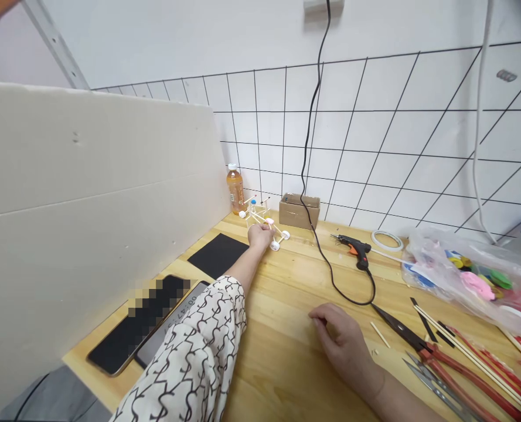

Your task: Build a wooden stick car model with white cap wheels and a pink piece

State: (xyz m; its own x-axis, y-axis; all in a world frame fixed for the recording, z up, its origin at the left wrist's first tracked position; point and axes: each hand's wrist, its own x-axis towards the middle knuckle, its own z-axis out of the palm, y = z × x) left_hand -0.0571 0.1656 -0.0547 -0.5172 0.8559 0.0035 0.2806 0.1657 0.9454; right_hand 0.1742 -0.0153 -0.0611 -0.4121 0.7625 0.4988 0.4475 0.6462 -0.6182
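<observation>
At the back left of the wooden table, my left hand (261, 235) grips a small stick model (281, 232) with white round wheels, a pink piece and a blue piece. The fingers close on its near side and hide part of the frame. An orange drink bottle (235, 190) stands just behind the model, and a cardboard box (299, 211) is to its right. My right hand (341, 340) rests over the table at the lower middle, its fingers curled together. Whatever the fingertips hold, if anything, cannot be made out.
A black sheet (218, 255) and two phones (141, 322) lie left. Right of centre are a glue gun (356, 248) with its cable, a tape roll (387, 240), pliers (425, 350), scissors (436, 384), sticks (475, 357) and a plastic bag (457, 264). A white foam board (97, 193) borders the left.
</observation>
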